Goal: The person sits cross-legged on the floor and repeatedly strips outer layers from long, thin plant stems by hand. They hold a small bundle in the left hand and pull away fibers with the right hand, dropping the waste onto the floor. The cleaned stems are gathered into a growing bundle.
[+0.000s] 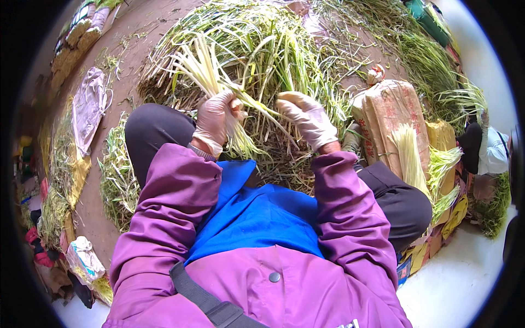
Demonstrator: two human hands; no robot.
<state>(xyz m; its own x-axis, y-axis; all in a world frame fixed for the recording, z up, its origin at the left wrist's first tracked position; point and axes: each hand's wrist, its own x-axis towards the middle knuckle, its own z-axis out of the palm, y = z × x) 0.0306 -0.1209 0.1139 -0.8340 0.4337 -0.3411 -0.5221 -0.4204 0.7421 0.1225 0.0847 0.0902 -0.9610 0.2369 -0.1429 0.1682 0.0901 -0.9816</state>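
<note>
My left hand (215, 119), in a thin pale glove, is closed around a bunch of pale leafy stalks (203, 67), perhaps blanched chives. Their whitish ends fan out above the fist, and yellow-green tips (244, 141) hang below it. A few stalks cross from this bunch towards my right hand (307, 117), gloved as well. Its fingers are curled beside those stalks, and whether they pinch one is hidden. Just beyond both hands lies a large heap of green leafy stalks (246, 24), with dry brown trimmings (283, 168) between my knees.
By my right knee stands a tan printed sack (393, 110) with a pale stalk bundle (408, 151) against it. Another person (490, 149) sits at far right near more greens (426, 65). At left lie a whitish sack (88, 108) and a leafy pile (119, 172).
</note>
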